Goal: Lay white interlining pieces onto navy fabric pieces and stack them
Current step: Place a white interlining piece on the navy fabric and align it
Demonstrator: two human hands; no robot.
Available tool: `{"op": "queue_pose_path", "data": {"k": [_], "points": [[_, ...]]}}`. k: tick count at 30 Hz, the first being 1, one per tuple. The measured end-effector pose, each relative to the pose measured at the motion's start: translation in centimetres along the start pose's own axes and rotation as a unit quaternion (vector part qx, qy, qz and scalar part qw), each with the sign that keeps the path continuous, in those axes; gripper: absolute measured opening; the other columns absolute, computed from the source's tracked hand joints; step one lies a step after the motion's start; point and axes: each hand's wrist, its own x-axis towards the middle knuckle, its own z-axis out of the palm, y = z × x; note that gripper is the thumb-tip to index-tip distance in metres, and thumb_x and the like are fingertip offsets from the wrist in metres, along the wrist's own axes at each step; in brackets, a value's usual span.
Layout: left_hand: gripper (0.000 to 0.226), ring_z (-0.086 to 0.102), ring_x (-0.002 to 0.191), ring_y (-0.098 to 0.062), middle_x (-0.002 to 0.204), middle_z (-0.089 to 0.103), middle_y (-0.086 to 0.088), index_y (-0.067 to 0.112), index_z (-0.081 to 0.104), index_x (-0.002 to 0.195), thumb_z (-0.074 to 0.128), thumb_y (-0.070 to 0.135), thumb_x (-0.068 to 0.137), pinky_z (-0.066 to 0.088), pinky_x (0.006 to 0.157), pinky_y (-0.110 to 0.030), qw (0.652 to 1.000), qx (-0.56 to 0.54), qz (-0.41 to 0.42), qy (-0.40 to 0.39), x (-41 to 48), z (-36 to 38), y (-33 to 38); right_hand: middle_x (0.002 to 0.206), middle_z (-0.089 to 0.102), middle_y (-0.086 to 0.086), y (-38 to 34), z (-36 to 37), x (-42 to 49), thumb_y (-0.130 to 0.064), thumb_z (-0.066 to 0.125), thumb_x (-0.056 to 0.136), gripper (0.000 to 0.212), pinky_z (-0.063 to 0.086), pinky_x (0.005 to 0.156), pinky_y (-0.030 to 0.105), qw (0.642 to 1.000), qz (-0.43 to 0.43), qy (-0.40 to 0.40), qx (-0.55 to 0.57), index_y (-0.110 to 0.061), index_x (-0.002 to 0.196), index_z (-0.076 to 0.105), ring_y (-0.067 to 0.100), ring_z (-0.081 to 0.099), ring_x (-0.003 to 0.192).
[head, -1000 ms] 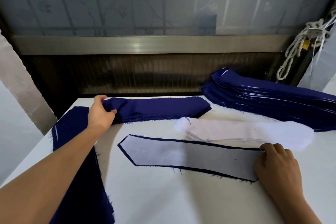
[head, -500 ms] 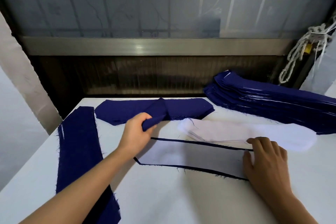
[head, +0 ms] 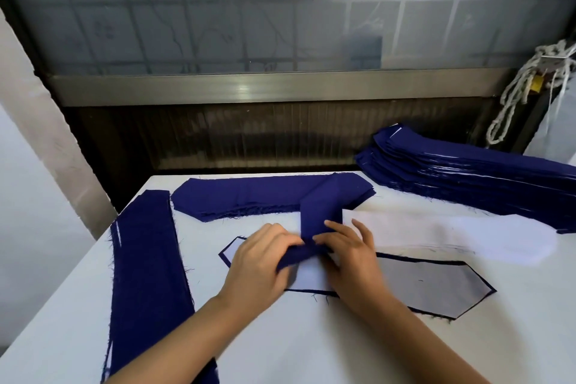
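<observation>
Counts:
- 2 hands: left hand [head: 258,262], right hand [head: 352,256]
- 3 navy piles: back pile [head: 249,196], left pile [head: 146,259], right stack [head: 467,178]
- 1 loose navy piece [head: 321,209]
- 1 interlined navy piece [head: 436,287]
- 1 white interlining pile [head: 436,231]
- 1 rope bundle [head: 523,87]
- 1 table [head: 311,346]

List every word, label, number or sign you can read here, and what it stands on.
None can be read.
The stacked navy fabric pieces, the white interlining pieces and the white table show no print.
The yellow tag on the knotted white rope is too small to read.
</observation>
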Motion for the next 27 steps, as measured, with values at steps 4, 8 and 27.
{"op": "queue_pose_path", "data": {"k": [4,8,27], "points": [[0.031,0.057,0.082,-0.011,0.09,0.056,0.009,0.011,0.067,0.11,0.064,-0.004,0.083,0.049,0.07,-0.027,0.986,-0.019,-0.135,0.1,-0.6,-0.7,-1.9,0.076,0.067,-0.002,2.0,-1.7,0.0,0.0,0.073,0.072,0.018,0.032,0.111,0.047,0.99,-0.068,0.027,-0.122,-0.014,0.082,0.068,0.021,0.066,0.086],[0.046,0.057,0.083,-0.009,0.089,0.056,0.009,0.01,0.069,0.107,0.065,-0.023,0.075,0.043,0.067,-0.012,0.967,-0.032,-0.205,0.146,-1.5,-0.8,-3.1,0.077,0.062,0.002,4.1,-4.1,-1.0,0.008,0.069,0.068,0.028,0.031,0.112,0.046,0.978,-0.063,0.06,-0.191,-0.011,0.088,0.069,0.025,0.063,0.08],[0.039,0.041,0.046,-0.009,0.048,0.047,0.005,0.011,0.054,0.061,0.066,0.028,0.093,0.034,0.046,-0.016,0.873,-0.077,-0.438,0.201,-2.4,-1.2,-4.5,0.083,0.059,-0.001,9.3,-10.0,-6.7,-0.011,0.062,0.089,0.031,0.031,0.099,0.043,0.905,0.331,0.261,-0.051,-0.013,0.119,0.053,0.011,0.037,0.089]]}}
